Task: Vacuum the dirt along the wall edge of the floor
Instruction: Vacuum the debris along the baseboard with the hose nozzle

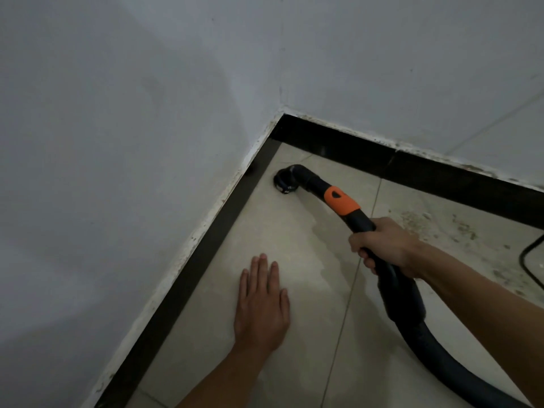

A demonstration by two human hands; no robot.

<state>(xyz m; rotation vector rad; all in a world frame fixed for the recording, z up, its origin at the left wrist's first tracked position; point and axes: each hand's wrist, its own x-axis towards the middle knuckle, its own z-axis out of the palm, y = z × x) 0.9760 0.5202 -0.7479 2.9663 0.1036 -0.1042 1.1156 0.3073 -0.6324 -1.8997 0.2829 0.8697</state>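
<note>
My right hand [382, 245] grips the black vacuum hose handle [343, 200], which has an orange collar. Its round nozzle [283, 181] rests on the beige tile floor [294, 231] close to the room corner, beside the black skirting [206, 245] of the left wall. My left hand [262, 304] lies flat on the tiles, palm down and fingers together, holding nothing. Grey-brown dirt [441, 228] is scattered on the tiles along the right wall's skirting [412, 166].
Two white walls [147, 113] meet at the corner above the nozzle. The thick black hose [426, 348] curves away toward the lower right. A thin black cable [530, 260] loops on the floor at the right edge.
</note>
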